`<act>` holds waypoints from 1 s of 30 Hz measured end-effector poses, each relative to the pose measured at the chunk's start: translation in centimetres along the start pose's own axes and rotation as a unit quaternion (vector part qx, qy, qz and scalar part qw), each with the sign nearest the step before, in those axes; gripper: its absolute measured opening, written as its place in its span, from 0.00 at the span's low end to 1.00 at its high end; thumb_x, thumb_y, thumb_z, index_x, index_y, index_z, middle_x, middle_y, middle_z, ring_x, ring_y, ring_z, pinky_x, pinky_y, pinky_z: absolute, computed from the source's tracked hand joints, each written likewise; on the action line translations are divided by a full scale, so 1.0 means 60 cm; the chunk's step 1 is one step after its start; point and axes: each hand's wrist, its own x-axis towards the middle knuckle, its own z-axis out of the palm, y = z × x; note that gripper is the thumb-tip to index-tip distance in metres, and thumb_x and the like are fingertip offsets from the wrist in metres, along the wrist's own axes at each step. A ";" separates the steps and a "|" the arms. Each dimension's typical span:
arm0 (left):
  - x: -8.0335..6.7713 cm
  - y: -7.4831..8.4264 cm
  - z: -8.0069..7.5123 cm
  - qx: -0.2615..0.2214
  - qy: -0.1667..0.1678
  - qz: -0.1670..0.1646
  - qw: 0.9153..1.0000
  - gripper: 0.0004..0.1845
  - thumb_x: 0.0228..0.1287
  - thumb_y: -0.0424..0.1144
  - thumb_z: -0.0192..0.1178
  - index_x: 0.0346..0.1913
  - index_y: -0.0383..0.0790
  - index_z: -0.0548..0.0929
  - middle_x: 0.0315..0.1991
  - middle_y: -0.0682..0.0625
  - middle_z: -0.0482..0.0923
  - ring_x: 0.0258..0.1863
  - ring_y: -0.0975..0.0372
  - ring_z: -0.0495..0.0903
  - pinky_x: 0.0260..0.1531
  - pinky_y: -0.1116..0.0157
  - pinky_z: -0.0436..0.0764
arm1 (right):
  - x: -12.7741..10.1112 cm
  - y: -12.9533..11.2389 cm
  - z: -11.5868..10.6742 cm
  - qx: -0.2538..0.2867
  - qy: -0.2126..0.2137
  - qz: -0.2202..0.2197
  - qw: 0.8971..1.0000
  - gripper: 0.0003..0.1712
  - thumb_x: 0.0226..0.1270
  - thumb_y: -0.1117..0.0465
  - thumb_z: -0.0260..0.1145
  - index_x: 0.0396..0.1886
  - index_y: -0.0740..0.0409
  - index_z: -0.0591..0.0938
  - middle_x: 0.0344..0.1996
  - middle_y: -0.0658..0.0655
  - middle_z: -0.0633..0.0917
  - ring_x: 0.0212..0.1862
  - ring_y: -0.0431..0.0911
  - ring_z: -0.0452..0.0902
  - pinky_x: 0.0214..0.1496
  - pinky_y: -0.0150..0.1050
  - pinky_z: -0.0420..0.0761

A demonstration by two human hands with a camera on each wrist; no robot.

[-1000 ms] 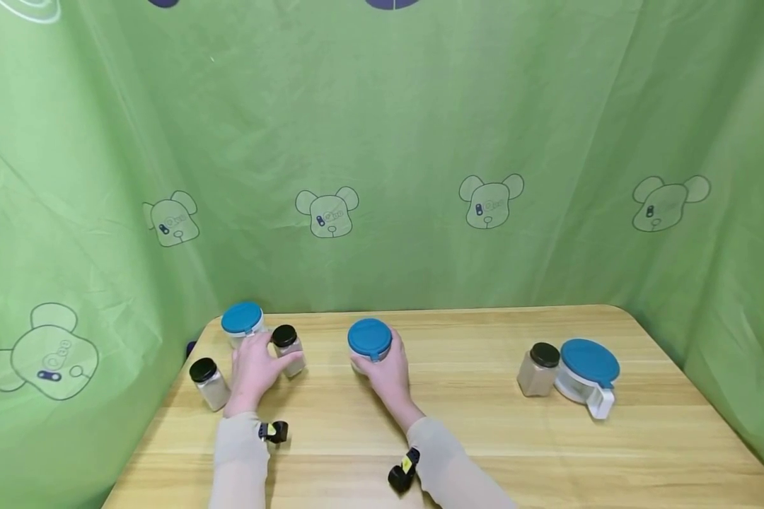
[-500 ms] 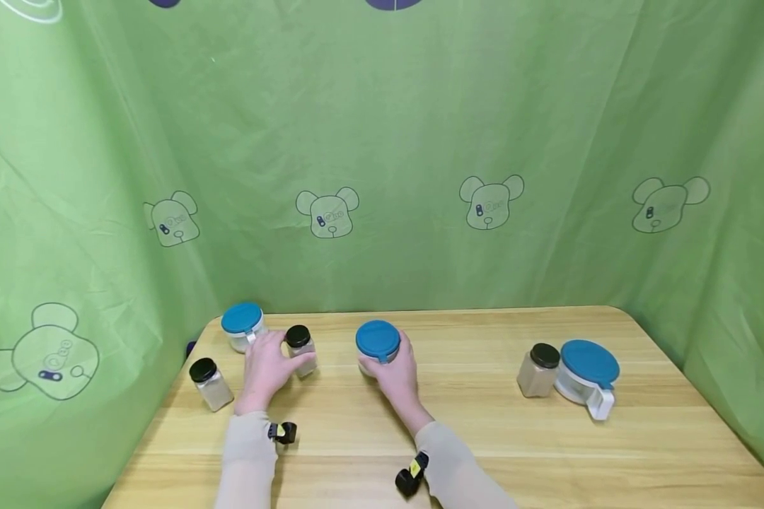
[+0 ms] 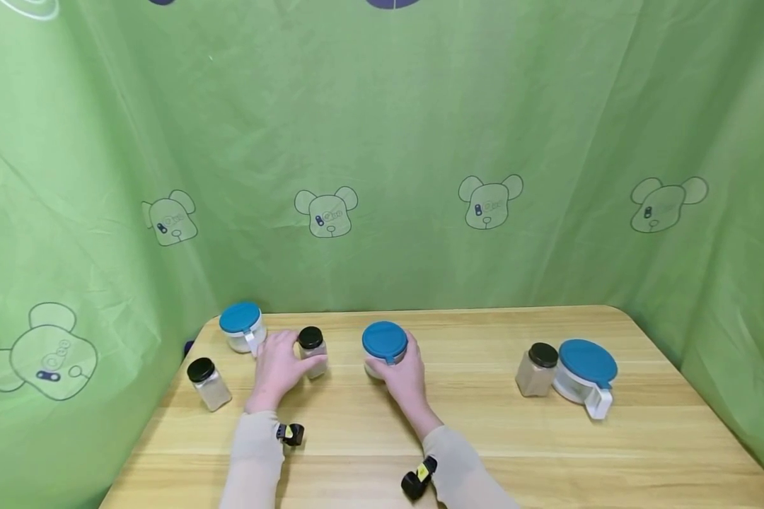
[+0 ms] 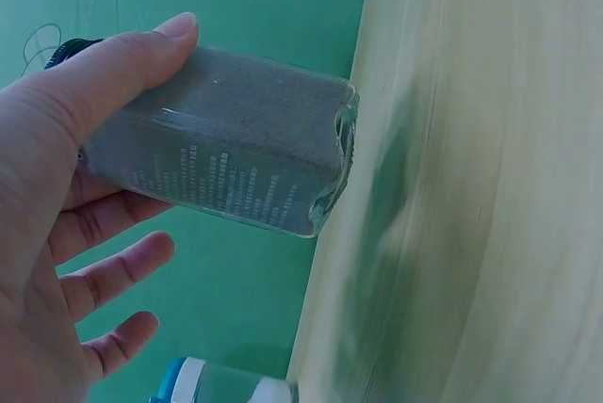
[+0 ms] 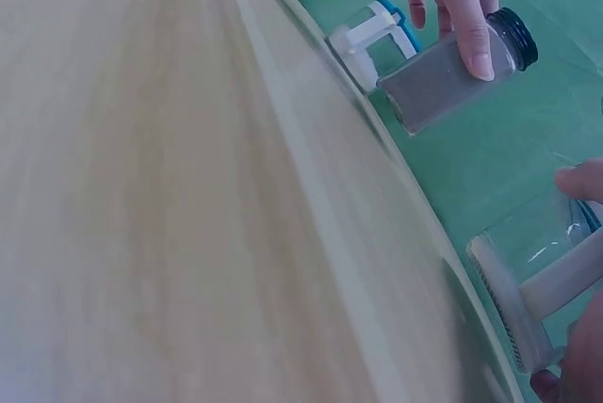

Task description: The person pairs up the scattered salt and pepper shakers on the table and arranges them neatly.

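Observation:
My left hand (image 3: 291,355) grips a small square glass jar (image 3: 312,351) of pale powder with a black lid, near the back left of the wooden table (image 3: 484,438). The left wrist view shows the thumb (image 4: 122,69) along one side of the jar (image 4: 231,158) and fingers behind it. My right hand (image 3: 402,367) holds a clear container with a blue lid (image 3: 385,345) just right of the jar. In the right wrist view this container (image 5: 537,262) fills the lower right, with the jar (image 5: 452,69) beyond it.
A second blue-lidded container (image 3: 242,327) stands at the back left corner, and another black-lidded jar (image 3: 206,382) sits near the left edge. At the right stand a third jar (image 3: 536,367) and a wider blue-lidded container (image 3: 586,375). Green cloth (image 3: 382,177) hangs behind and beside.
Both hands have moved to the right, the left with the small jar and the right with the blue-lidded container. The other jars and containers have stayed put.

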 end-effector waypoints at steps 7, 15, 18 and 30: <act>0.002 0.012 0.008 0.001 -0.016 0.005 1.000 0.38 0.47 0.62 0.72 0.55 0.37 0.80 0.56 0.40 0.81 0.61 0.45 0.73 0.65 0.43 0.66 | 0.002 0.004 -0.011 0.003 0.005 0.001 1.000 0.58 0.43 0.52 0.82 0.71 0.61 0.61 0.66 0.66 0.71 0.68 0.62 0.68 0.69 0.60 0.67; 0.002 0.021 0.019 -0.013 -0.027 0.007 1.000 0.39 0.46 0.63 0.72 0.55 0.38 0.80 0.58 0.40 0.80 0.63 0.46 0.72 0.65 0.44 0.65 | 0.000 0.006 -0.027 -0.005 0.014 -0.004 1.000 0.57 0.43 0.52 0.82 0.71 0.60 0.62 0.66 0.65 0.72 0.67 0.61 0.68 0.69 0.60 0.67; 0.003 0.023 0.025 -0.013 -0.027 0.010 0.999 0.39 0.46 0.63 0.72 0.55 0.39 0.81 0.57 0.42 0.80 0.62 0.47 0.73 0.64 0.46 0.65 | -0.001 0.006 -0.032 -0.005 0.018 -0.008 1.000 0.56 0.43 0.52 0.82 0.70 0.59 0.63 0.66 0.64 0.72 0.67 0.60 0.69 0.69 0.60 0.67; 0.001 0.041 0.034 -0.011 -0.037 0.021 0.999 0.40 0.45 0.65 0.71 0.56 0.39 0.80 0.57 0.43 0.81 0.63 0.48 0.72 0.65 0.47 0.65 | -0.006 0.012 -0.044 -0.021 0.027 -0.022 0.999 0.56 0.42 0.52 0.83 0.70 0.58 0.64 0.64 0.64 0.74 0.66 0.60 0.70 0.68 0.60 0.69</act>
